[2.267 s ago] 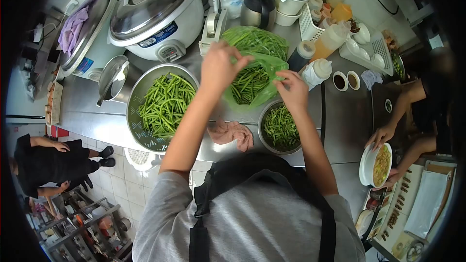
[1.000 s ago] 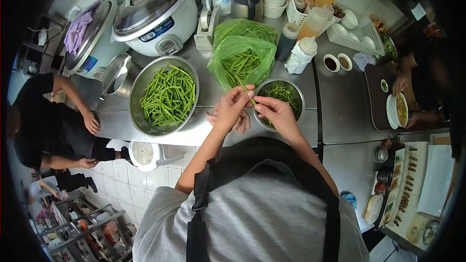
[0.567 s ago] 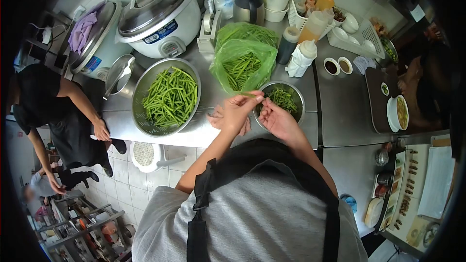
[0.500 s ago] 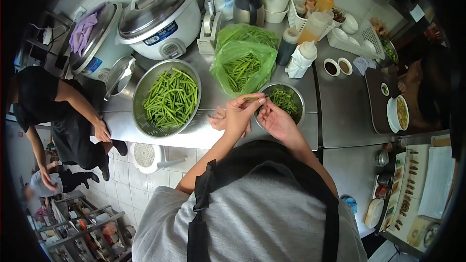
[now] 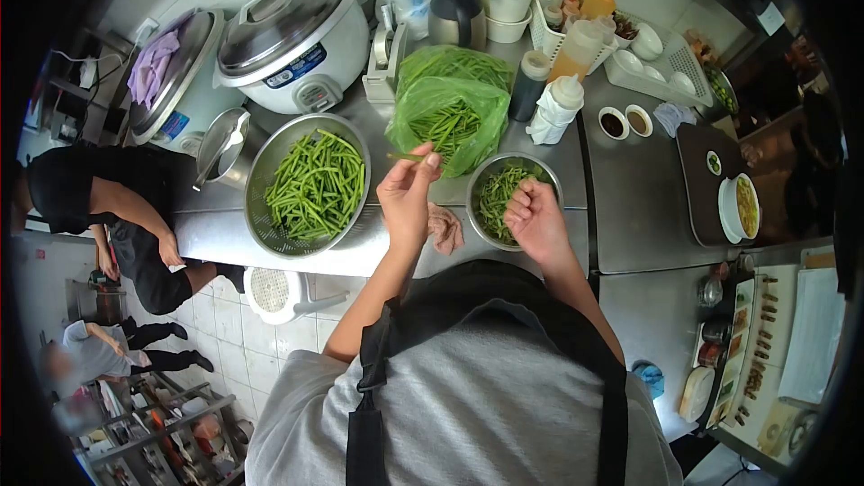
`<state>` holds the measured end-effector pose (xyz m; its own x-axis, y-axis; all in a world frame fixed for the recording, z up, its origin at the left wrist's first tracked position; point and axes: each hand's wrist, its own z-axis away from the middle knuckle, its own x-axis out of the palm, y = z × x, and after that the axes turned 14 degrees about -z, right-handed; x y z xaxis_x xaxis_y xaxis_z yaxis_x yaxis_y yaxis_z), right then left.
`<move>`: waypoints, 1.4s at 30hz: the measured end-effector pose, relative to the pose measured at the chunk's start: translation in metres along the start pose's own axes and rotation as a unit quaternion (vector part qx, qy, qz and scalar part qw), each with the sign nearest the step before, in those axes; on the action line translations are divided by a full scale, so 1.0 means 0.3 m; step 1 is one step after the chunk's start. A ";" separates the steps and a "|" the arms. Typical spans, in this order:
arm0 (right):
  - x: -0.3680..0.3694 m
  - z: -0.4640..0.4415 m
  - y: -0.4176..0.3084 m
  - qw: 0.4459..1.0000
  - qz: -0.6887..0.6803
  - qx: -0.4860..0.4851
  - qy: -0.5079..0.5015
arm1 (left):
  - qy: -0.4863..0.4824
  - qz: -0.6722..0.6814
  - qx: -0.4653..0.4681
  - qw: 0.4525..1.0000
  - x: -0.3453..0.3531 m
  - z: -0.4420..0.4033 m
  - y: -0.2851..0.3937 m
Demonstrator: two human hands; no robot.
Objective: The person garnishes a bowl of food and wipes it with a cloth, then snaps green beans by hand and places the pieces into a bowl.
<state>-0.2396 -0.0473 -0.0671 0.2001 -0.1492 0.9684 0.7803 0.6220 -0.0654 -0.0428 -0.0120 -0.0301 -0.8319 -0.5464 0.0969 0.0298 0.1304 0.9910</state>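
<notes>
My left hand [image 5: 408,193] pinches a green bean [image 5: 405,157] between thumb and fingers, in front of the open green plastic bag [image 5: 490,130], which holds more beans. Over the right part of a small steel bowl [image 5: 474,207] is my right hand [image 5: 537,219], its fingers curled together; what they hold, if anything, is hidden. Short green pieces [image 5: 497,193] lie in that bowl. A perforated steel colander [image 5: 256,225] full of green beans [image 5: 315,184] stands to the left. A pink cloth [image 5: 445,229] lies between my hands near the counter edge.
Two rice cookers [image 5: 292,45], a steel pot [image 5: 225,144] and a thermos [image 5: 457,13] stand behind and left. Sauce bottles [image 5: 547,112] are beyond the bowl. At right is a tray [image 5: 702,162] with a soup bowl [image 5: 741,207]. A person in black [image 5: 135,216] is beside the counter's left end.
My hands have come apart: the left has moved left with the bean, the right slightly right over the bowl. At the far left, the person in black has shifted, and another person has moved right.
</notes>
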 end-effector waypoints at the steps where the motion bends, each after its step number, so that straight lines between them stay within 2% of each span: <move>1: 0.019 0.012 -0.005 0.999 0.012 -0.015 0.027 | -0.028 -0.064 0.041 0.997 -0.007 0.006 0.012; 3: 0.035 0.027 0.004 0.993 0.116 -0.004 0.031 | -0.085 -0.191 0.121 0.970 -0.016 0.020 0.027; 5: 0.064 0.041 0.023 0.970 0.242 0.012 0.015 | -0.074 -0.283 0.202 0.935 -0.008 0.033 0.036; 7: 0.097 0.049 0.035 0.953 0.299 0.050 -0.003 | -0.062 -0.394 0.278 0.874 0.001 0.033 0.032; 9: 0.159 0.059 0.039 0.928 0.356 0.111 0.012 | -0.061 -0.423 0.310 0.849 0.014 0.036 0.042; 13: 0.208 0.053 0.065 0.899 0.431 0.077 0.036 | -0.061 -0.433 0.332 0.836 0.027 0.039 0.035; 16: 0.203 0.045 0.061 0.909 0.412 0.057 0.041 | -0.067 -0.440 0.327 0.834 0.025 0.039 0.031; 19: 0.193 0.046 0.067 0.916 0.400 0.019 0.037 | -0.129 -0.431 0.201 0.870 0.025 0.064 0.040; 22: 0.162 0.039 0.065 0.923 0.385 -0.024 0.006 | -0.140 -0.389 0.212 0.885 0.035 0.073 0.010; 25: 0.147 0.026 0.064 0.922 0.385 -0.038 0.009 | -0.191 -0.320 0.132 0.919 0.035 0.082 -0.024; 28: 0.133 0.019 0.063 0.928 0.371 -0.024 0.007 | -0.227 -0.296 0.075 0.925 0.023 0.084 -0.035; 31: 0.112 0.013 0.070 0.938 0.347 -0.014 -0.002 | -0.249 -0.285 0.041 0.925 0.019 0.085 -0.057; 34: 0.106 0.011 0.063 0.938 0.345 -0.005 -0.005 | -0.257 -0.303 0.064 0.915 0.015 0.077 -0.046; 37: 0.117 -0.001 0.009 0.845 0.534 -0.009 0.015 | -0.233 -0.419 0.186 0.858 0.011 0.063 0.040; 40: 0.170 0.014 -0.012 0.625 0.768 -0.125 -0.061 | -0.245 -0.533 0.317 0.745 -0.019 0.011 0.045; 42: 0.188 0.009 0.005 0.590 0.799 -0.096 -0.063 | -0.271 -0.540 0.344 0.719 -0.017 -0.016 0.058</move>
<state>-0.2288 -0.0529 -0.0118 0.7352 0.5764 -0.3567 -0.2890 -0.2095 -0.9341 -0.0355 -0.0110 -0.0130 -0.2634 -0.2586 -0.9294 -0.9217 0.3518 0.1634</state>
